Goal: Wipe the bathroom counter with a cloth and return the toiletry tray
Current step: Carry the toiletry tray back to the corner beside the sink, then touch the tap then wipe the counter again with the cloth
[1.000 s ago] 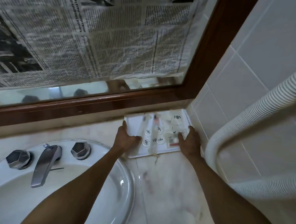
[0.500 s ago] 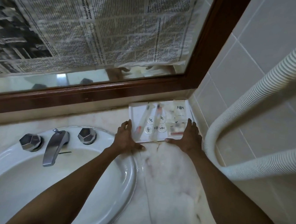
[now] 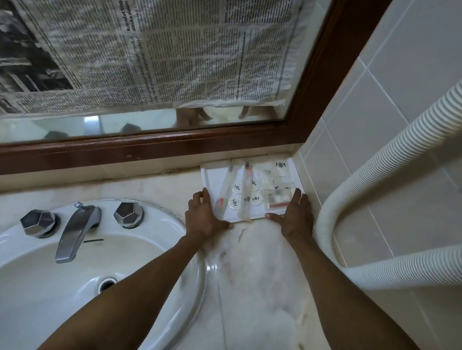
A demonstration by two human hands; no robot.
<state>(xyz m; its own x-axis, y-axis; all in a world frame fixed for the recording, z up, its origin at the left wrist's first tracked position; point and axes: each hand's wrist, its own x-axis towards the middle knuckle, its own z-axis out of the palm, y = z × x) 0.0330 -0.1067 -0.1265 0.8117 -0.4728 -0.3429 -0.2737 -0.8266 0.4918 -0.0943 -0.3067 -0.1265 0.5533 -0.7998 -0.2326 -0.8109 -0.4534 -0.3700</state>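
We judge task approx. done: white rectangular plastic toiletry tray [image 3: 214, 179] sits in back-right corner of pale marble desk [image 3: 256, 276] w/ left hand [image 3: 203, 217] & right hand [image 3: 295, 216] spread flat against its edges, no cloth in view, only letting go left.
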